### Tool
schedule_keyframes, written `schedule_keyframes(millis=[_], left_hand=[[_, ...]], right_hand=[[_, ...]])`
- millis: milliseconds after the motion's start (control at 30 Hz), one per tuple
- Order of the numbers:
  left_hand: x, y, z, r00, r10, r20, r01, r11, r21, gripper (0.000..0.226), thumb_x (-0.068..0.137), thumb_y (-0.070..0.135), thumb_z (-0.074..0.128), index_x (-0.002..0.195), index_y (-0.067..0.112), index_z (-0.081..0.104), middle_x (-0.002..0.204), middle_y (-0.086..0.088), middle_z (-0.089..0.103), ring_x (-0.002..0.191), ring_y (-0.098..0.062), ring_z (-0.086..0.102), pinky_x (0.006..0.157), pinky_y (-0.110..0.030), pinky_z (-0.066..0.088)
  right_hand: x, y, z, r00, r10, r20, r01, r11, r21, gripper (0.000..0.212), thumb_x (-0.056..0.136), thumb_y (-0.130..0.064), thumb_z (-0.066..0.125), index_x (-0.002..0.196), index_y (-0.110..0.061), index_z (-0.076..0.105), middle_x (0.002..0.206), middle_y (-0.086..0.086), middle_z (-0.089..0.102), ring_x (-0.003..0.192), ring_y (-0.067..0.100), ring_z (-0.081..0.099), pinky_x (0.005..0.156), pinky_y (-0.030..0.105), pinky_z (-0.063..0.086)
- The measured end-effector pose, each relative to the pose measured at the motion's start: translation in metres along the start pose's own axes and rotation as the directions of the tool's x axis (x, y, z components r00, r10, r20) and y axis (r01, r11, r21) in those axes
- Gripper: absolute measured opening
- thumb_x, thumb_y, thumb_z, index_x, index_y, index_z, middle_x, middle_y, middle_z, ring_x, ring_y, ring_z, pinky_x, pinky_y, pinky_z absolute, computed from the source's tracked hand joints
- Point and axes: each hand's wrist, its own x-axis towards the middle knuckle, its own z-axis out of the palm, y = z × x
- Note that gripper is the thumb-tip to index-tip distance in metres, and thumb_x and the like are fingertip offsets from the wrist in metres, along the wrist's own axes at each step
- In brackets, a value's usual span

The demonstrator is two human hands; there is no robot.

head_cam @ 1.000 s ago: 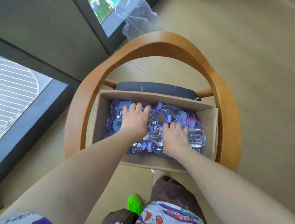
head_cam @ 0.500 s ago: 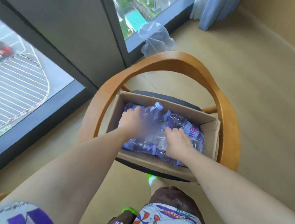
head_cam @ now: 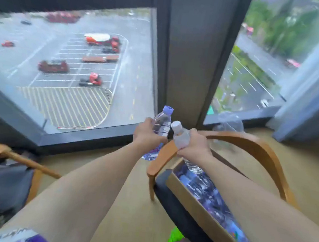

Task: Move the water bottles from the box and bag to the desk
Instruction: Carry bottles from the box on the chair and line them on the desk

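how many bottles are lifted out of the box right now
2: a purple-capped bottle in the left hand, a white-capped bottle in the right hand. More lie blurred in the box, partly hidden.

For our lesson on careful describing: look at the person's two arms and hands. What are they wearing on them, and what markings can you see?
Both forearms are bare down to the left hand and right hand: no gloves, watch or rings show. At the bottom left edge, a short sleeve appears, pale with purple patches and dark lettering too blurred to read.
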Motion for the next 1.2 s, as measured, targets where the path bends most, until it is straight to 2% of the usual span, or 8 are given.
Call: schedule_keyframes(millis=[133,267,433,633,800,933,1100,1200], left_hand=[[-0.037,-0.05,-0.092,0.974,-0.065,-0.217,0.051,0.996,-0.069,0.062,0.054,0.037,0.087,0.104,0.021,0.054,0.092,0.004,0.062,0.085,-0.02,0.062,0.069,-0.028,0.045],[-0.089,-0.114,-0.184,0.9,-0.164,-0.405,0.138,0.986,-0.093,0.065,0.05,0.043,0.087,0.103,0.022,0.057,0.098,-0.001,0.067,0.09,-0.023,0.064,0.077,-0.033,0.053],[-0.18,-0.204,-0.288,0.769,-0.253,-0.587,0.25,0.964,-0.088,0.07,0.052,0.051,0.088,0.108,0.022,0.057,0.1,0.0,0.065,0.097,-0.024,0.062,0.076,-0.032,0.049],[-0.313,-0.303,-0.371,0.557,-0.433,-0.708,0.361,0.895,-0.263,0.062,0.053,0.046,0.091,0.103,0.03,0.057,0.104,0.003,0.068,0.094,-0.02,0.064,0.083,-0.033,0.053],[-0.418,-0.372,-0.414,0.335,-0.577,-0.745,0.411,0.801,-0.436,0.073,0.052,0.039,0.093,0.114,0.022,0.059,0.109,0.001,0.069,0.098,-0.021,0.066,0.09,-0.039,0.054],[-0.498,-0.424,-0.438,0.158,-0.647,-0.746,0.443,0.722,-0.532,0.069,0.049,0.045,0.092,0.107,0.025,0.06,0.1,0.009,0.068,0.088,-0.015,0.065,0.077,-0.032,0.054],[-0.596,-0.489,-0.477,-0.047,-0.7,-0.713,0.428,0.631,-0.647,0.052,0.051,0.039,0.089,0.088,0.03,0.052,0.085,0.017,0.063,0.075,0.0,0.058,0.058,-0.02,0.039],[-0.655,-0.522,-0.506,-0.186,-0.703,-0.687,0.441,0.565,-0.697,0.058,0.05,0.039,0.091,0.091,0.027,0.051,0.085,0.017,0.057,0.082,-0.01,0.061,0.059,-0.024,0.043]], right_hand=[[-0.024,-0.101,0.026,0.987,-0.159,0.031,0.156,0.984,0.08,0.064,0.05,-0.033,0.086,0.098,-0.017,0.048,0.093,0.003,0.062,0.087,0.026,0.061,0.068,0.032,0.049],[-0.067,-0.194,0.07,0.947,-0.313,0.066,0.296,0.935,0.194,0.068,0.045,-0.031,0.09,0.102,-0.017,0.055,0.093,0.0,0.064,0.085,0.019,0.062,0.064,0.029,0.05],[-0.141,-0.295,0.144,0.865,-0.477,0.153,0.424,0.86,0.285,0.074,0.04,-0.028,0.091,0.105,-0.016,0.057,0.097,0.001,0.065,0.089,0.021,0.063,0.078,0.035,0.056],[-0.24,-0.392,0.239,0.717,-0.635,0.287,0.5,0.756,0.424,0.066,0.042,-0.027,0.092,0.096,-0.026,0.055,0.091,-0.004,0.062,0.081,0.011,0.059,0.069,0.029,0.052],[-0.329,-0.465,0.317,0.511,-0.749,0.422,0.601,0.662,0.447,0.077,0.04,-0.029,0.09,0.106,-0.026,0.049,0.095,-0.008,0.061,0.089,0.015,0.059,0.074,0.033,0.052],[-0.407,-0.515,0.385,0.336,-0.773,0.538,0.647,0.604,0.465,0.074,0.042,-0.03,0.092,0.102,-0.024,0.049,0.093,-0.006,0.061,0.088,0.016,0.061,0.068,0.033,0.051],[-0.514,-0.582,0.471,0.092,-0.763,0.64,0.688,0.513,0.513,0.079,0.042,-0.028,0.095,0.105,-0.021,0.048,0.096,-0.004,0.06,0.088,0.017,0.06,0.069,0.034,0.052],[-0.582,-0.625,0.514,-0.017,-0.746,0.666,0.687,0.475,0.55,0.077,0.041,-0.028,0.095,0.101,-0.019,0.048,0.094,-0.004,0.059,0.085,0.016,0.061,0.07,0.034,0.054]])
